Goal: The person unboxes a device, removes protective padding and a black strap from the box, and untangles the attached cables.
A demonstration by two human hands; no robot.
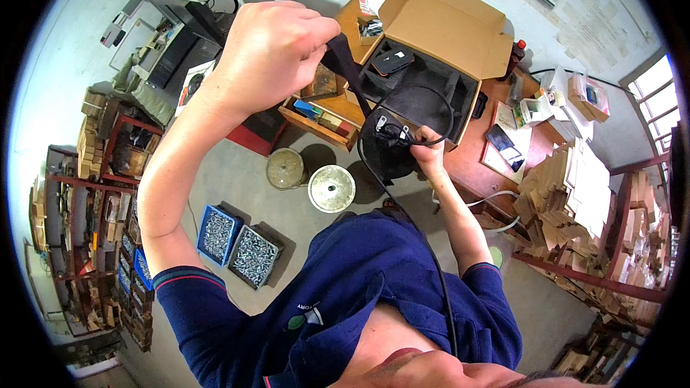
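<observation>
My left hand (269,54) is raised high at the upper left, its fingers closed on the end of a black strap (348,65). The strap runs down to a dark pouch-like item (381,162) with two light metal zipper pulls, hanging in front of my waist. Beside those pulls, my right hand (429,149) is closed, pinching a black cable (440,273). This cable loops above the right hand and trails down across my shirt. What else the right fingers touch is hidden. Just beyond is an open cardboard box (445,25) with dark foam and a small black device (392,61) inside.
An open wooden drawer (320,123) juts from the desk. Two round stools (331,188) stand below. Blue (218,233) and grey (254,256) trays of metal parts sit on the floor. At right, a phone (504,146) lies near stacked cardboard (564,190). Shelves line both sides.
</observation>
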